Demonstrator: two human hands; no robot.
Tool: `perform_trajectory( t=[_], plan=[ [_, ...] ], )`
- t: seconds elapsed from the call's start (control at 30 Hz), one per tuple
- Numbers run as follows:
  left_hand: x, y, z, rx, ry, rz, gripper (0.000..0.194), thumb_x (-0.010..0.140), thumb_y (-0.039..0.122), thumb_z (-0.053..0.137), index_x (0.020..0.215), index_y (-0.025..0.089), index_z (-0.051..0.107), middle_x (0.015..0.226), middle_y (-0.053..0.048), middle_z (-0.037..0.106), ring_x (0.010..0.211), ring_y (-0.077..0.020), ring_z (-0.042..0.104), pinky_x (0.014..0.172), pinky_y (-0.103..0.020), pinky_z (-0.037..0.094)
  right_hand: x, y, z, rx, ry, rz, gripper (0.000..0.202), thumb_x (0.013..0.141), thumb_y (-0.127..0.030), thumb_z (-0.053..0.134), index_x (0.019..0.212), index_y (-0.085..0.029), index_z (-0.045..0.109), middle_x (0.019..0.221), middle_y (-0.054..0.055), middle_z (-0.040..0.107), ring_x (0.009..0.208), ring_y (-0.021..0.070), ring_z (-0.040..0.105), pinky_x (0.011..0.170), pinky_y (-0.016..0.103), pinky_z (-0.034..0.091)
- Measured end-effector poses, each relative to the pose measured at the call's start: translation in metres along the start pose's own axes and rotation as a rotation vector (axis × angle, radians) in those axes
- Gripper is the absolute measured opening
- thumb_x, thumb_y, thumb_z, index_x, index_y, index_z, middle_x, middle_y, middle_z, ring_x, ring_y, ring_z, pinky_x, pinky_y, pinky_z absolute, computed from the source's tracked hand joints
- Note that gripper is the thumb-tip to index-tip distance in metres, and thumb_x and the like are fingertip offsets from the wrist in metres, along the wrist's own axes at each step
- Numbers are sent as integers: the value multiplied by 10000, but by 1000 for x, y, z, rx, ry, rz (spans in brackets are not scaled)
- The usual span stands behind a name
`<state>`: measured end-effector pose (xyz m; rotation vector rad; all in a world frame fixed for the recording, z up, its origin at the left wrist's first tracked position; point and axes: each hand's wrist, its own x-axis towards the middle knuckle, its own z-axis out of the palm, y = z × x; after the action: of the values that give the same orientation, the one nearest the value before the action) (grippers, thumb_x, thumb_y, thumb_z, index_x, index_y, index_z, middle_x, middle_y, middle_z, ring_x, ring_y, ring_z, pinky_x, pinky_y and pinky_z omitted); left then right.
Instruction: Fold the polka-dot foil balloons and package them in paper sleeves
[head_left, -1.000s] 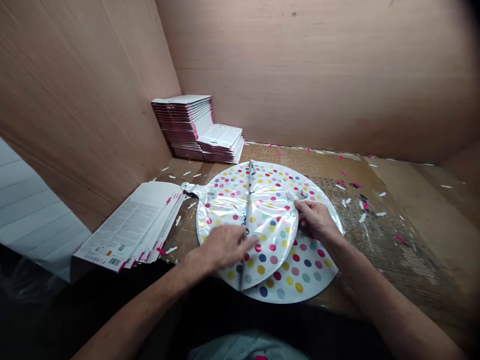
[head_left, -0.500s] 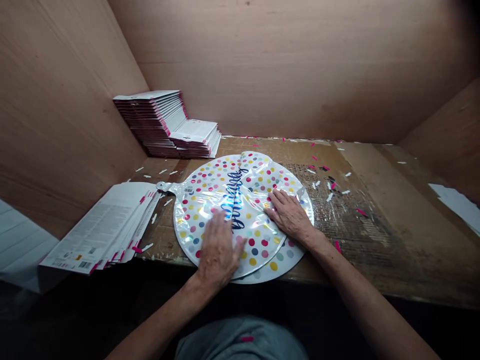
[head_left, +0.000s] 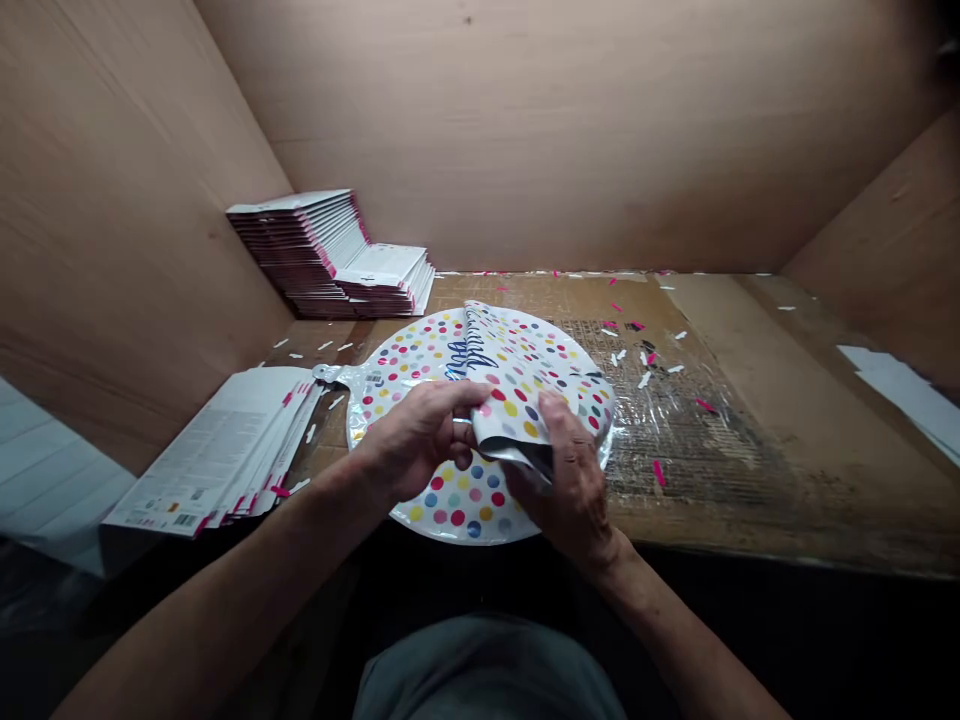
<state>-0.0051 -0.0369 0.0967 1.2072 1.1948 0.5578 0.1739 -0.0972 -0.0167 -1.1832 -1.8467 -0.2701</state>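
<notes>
— Busy with what, here at the desk (head_left: 810,450)?

— With a round, flat foil balloon (head_left: 480,505), white and covered in coloured dots. Lying at the front of the desk, near the middle, and partly folded over.

— Held how?

— Pinched in both hands, at a raised flap (head_left: 517,410). Gripping the flap's left corner with the left hand (head_left: 424,435), thumb on top, fingers curled underneath. Gripping the near edge further right with the right hand (head_left: 566,480), fingers partly hidden below. Dark and silvery inside, between the two. Can't tell about any contact with the layer underneath.

— Any lettering?

— Yes, some dark blue script (head_left: 457,357), partly covered by the fold.

— And the neck (head_left: 331,376)?

— Pointing left, right beside a fan of printed white cards (head_left: 210,450). Touching or not, hard to say.

— Anything behind those?

— In the back left corner, between wooden panels (head_left: 525,130), a taller stack of packets (head_left: 292,255), white and pink-edged, next to a lower stack (head_left: 384,268).

— And off to the right?

— Just scattered pink and white scraps (head_left: 658,472), then some white sheets (head_left: 904,395) beside the right panel (head_left: 892,240).
</notes>
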Motion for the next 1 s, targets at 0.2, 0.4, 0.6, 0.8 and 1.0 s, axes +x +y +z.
perform_trajectory(
  t=[0.2,0.4,0.6,0.8,1.0],
  plan=[
    [24,-10,-27,897,422,399,519,806,653,568,925,164,694,936,-106,724,944,-308,675,845,-424,525,-24,56,1,-82,-132,-100,698,924,-120,388,1582,-162,161,1450,189,509,1375,289,454,1092,515,439],
    [98,-71,-17,1247,31,777,663,950,538,423,1440,91,415,1570,-189,344,1496,-315,215,1191,-481,244,-12,74,-14,-173,-480,-333,632,869,-94,424,1499,-114,378,1544,208,372,1452,301,320,1138,532,371],
    [121,-82,-10,1218,-2,852,746,937,631,391,1442,83,411,1572,-225,315,1493,-344,214,1199,-504,201,3,72,-16,-200,-776,-441,643,785,-143,527,1423,-80,483,1463,235,481,1376,333,439,1087,498,440],
    [163,-70,30,1215,-36,848,778,931,645,400,1479,94,372,1571,-216,322,1485,-358,225,1181,-545,206,0,42,-5,-246,-725,-456,517,839,-106,487,1350,-129,560,1390,194,573,1273,303,558,939,415,556],
    [148,-72,17,1124,-32,948,509,988,465,403,1305,102,564,1461,-200,486,1401,-295,400,1153,-447,309,-18,62,-18,-170,-684,-417,515,863,-141,496,1376,-133,539,1481,211,468,1416,323,384,1065,512,454]
  ],
)
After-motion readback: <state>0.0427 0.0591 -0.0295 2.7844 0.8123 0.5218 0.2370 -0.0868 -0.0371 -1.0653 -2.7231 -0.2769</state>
